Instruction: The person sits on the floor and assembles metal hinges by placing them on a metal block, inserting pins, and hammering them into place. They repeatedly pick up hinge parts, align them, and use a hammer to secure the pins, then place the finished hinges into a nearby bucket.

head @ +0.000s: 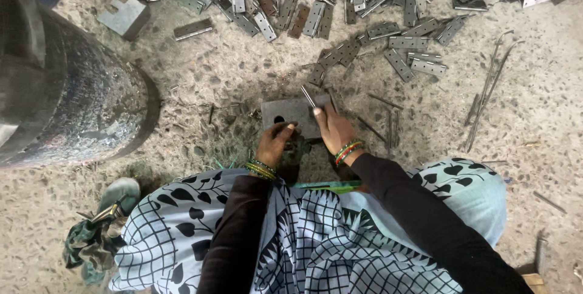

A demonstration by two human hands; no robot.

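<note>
Two hands work low at the middle of the frame, just past a lap draped in blue-and-white patterned cloth [316, 239]. Left hand [274, 142], bangles at the wrist, curls over the near edge of a grey metal block [291, 114] lying flat on the floor; its fingers look closed on the block or some small part there, probably steadying it, though I cannot tell which. Right hand [331, 129] pinches a thin metal pin [308, 97] that stands tilted over the block's far corner, near a round hole [279, 119] in the block. Loose rods [486, 87] lie scattered to the right of the block. Farther off, a heap of hinge plates [340, 3] spreads across the top of the frame, within reach. A big dark drum [67, 94] fills the upper left.
</note>
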